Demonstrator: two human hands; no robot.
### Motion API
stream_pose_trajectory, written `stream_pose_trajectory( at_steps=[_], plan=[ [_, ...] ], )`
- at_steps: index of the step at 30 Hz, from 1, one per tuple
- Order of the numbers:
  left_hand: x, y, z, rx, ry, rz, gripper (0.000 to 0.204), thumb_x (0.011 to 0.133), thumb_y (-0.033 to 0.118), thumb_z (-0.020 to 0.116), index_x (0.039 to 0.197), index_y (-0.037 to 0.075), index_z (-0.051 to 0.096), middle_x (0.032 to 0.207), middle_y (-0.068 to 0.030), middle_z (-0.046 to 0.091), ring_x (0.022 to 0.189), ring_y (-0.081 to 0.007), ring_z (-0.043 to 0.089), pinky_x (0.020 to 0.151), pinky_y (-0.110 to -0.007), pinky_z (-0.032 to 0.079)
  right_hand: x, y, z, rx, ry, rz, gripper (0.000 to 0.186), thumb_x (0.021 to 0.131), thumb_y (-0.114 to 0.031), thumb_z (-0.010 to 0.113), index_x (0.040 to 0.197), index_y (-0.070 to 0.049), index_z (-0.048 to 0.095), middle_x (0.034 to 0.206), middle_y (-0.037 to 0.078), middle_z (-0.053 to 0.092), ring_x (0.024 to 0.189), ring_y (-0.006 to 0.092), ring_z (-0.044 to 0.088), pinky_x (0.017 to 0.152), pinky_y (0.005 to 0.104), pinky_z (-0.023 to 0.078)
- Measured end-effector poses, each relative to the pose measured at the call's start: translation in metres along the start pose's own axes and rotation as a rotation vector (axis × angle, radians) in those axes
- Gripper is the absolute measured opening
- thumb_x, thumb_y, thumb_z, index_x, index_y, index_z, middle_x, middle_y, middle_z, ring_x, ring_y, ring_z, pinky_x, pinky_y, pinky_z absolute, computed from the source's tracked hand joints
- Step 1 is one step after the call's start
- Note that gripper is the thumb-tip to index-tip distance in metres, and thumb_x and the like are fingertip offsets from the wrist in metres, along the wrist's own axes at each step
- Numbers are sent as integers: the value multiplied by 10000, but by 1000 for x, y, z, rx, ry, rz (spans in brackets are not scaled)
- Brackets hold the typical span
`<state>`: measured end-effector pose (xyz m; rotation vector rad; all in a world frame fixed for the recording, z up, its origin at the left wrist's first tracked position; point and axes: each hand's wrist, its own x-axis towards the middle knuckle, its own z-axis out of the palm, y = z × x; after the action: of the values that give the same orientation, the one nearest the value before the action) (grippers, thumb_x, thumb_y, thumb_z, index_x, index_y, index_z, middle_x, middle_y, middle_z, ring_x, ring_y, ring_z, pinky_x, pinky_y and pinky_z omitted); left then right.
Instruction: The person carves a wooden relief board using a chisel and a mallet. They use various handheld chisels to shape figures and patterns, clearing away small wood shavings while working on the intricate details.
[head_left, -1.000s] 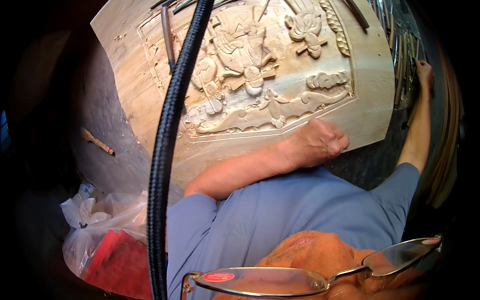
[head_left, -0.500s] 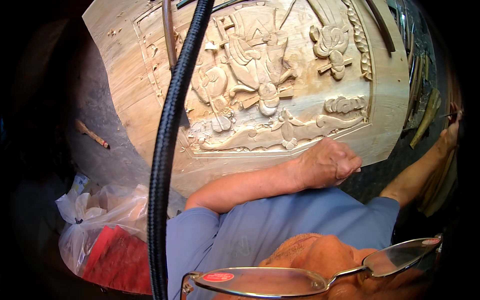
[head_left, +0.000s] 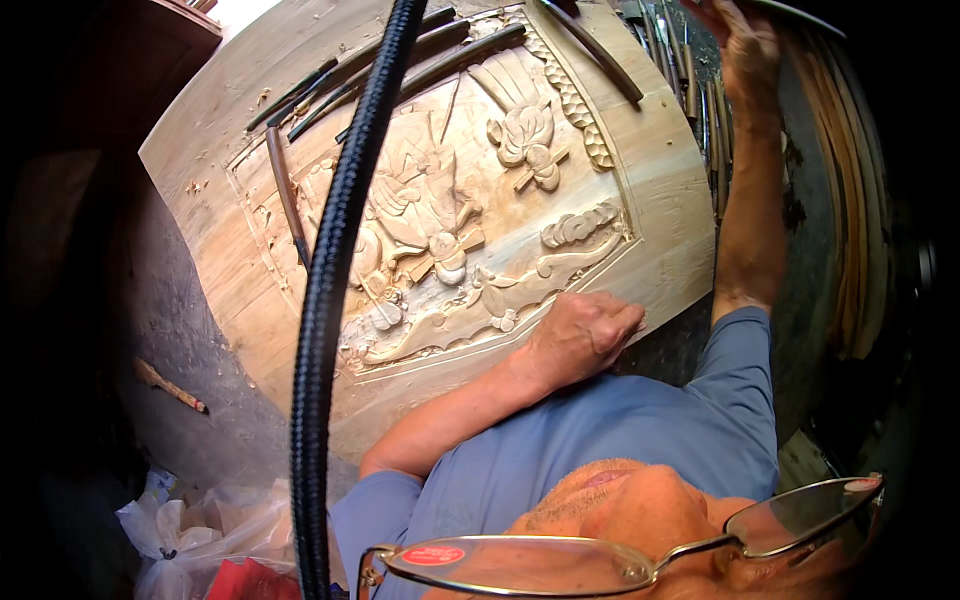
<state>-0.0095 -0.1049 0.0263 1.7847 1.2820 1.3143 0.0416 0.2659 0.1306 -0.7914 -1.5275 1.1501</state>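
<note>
A pale wooden panel (head_left: 640, 190), carved in relief with figures and a scrolled border, lies in front of me. My left hand (head_left: 585, 335) rests at its near edge, closed in a fist; whatever its fingers hold, if anything, is hidden. Out at the far right, my right hand (head_left: 738, 38) reaches up beside the panel, its fingers stretched out and partly cut off by the picture's top. Close by it are a row of carving tools (head_left: 688, 75) and a curved, pale rim (head_left: 795, 12) of something I cannot make out.
Several dark-handled chisels (head_left: 460, 55) lie on the panel's far side, another chisel (head_left: 284, 190) at left, one more (head_left: 595, 55) at far right. A wooden stick (head_left: 170, 385) lies on the floor. Near left sits a clear plastic bag (head_left: 215, 530). A black braided cable (head_left: 330, 290) crosses the view.
The view has shifted, bringing more of the panel's far side and its chisels into sight. My right hand has swung from the right side up to the far right. My left hand stays closed.
</note>
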Motion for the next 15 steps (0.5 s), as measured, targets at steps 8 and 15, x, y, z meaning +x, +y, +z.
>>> stream_pose_trajectory(
  at_steps=[8,15],
  plan=[
    [-4,2,0,-15,4,7,95,957,143,777,971,91,699,752,-67,656,724,-272,698,599,-421,571,19,43,41,5,-104,45,121,1122,-45,583,1200,-23,673,1175,133,740,1129,232,753,981,394,664],
    [-2,1,9,-21,7,18,89,941,124,777,988,86,710,760,-80,670,735,-282,704,606,-433,574,30,75,42,-3,-38,159,111,1114,-62,617,1155,12,689,1104,116,746,1043,222,768,860,341,683]
  ],
)
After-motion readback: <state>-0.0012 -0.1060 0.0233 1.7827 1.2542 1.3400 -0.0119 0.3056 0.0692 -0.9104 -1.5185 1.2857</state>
